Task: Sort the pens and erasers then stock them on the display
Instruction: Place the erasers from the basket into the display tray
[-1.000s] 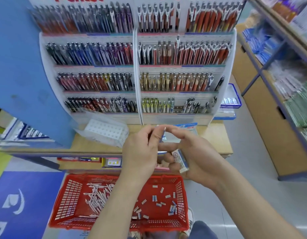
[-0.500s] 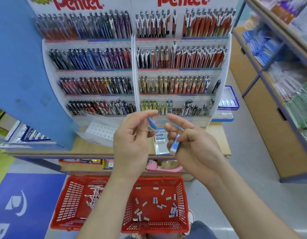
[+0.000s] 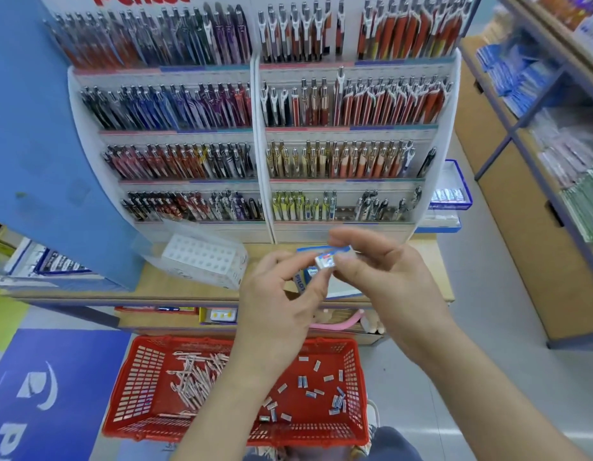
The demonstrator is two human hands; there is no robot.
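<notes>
Both my hands meet in mid-air in front of the wooden shelf (image 3: 175, 284). My left hand (image 3: 278, 311) and my right hand (image 3: 385, 284) pinch a small white eraser (image 3: 324, 261) with a blue and red sleeve between their fingertips. Behind them lies a white and blue eraser box (image 3: 338, 284) on the shelf. Below, a red basket (image 3: 138, 377) on the floor holds a heap of pink-white pens (image 3: 195, 377) at its left and several loose erasers (image 3: 308, 390) at its right. The white pen display (image 3: 255, 154) rises behind, full of pens.
A clear plastic case with a white holed insert (image 3: 201, 257) lies on the shelf at the left. A blue panel (image 3: 32, 128) stands at the left. Shelving with packaged goods (image 3: 554, 144) runs along the right. A pink item (image 3: 341, 324) sits on the lower shelf.
My hands have come together; the eraser is now pinched between both, where earlier each hand held an eraser apart. The view has tilted down a little.
</notes>
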